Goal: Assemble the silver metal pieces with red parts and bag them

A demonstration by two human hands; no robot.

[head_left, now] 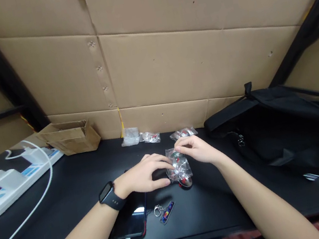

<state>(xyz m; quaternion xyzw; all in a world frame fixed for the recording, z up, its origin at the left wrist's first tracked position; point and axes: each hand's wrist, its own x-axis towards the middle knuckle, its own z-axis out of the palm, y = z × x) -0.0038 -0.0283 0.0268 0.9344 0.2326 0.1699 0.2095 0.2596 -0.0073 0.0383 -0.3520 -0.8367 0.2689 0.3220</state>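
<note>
Clear plastic packets [181, 170] with shiny round pieces and red bits lie on the black table [211, 205] between my hands. My left hand [148, 173], with a black watch on the wrist, rests its spread fingers at the left side of the packets; its thumb is apart from the fingers. The fingers of my right hand [194, 150] are pinched at the top edge of the packets, on the clear plastic. A silvery round piece with red parts [185, 181] shows at the lower end of the packets.
A phone [132, 219] on a white cable and a keychain [167, 212] lie near the front edge. Further back are an open cardboard box [73, 141] and small packets [150, 137]. A white power strip [30, 175] is left, a black bag [285, 134] right.
</note>
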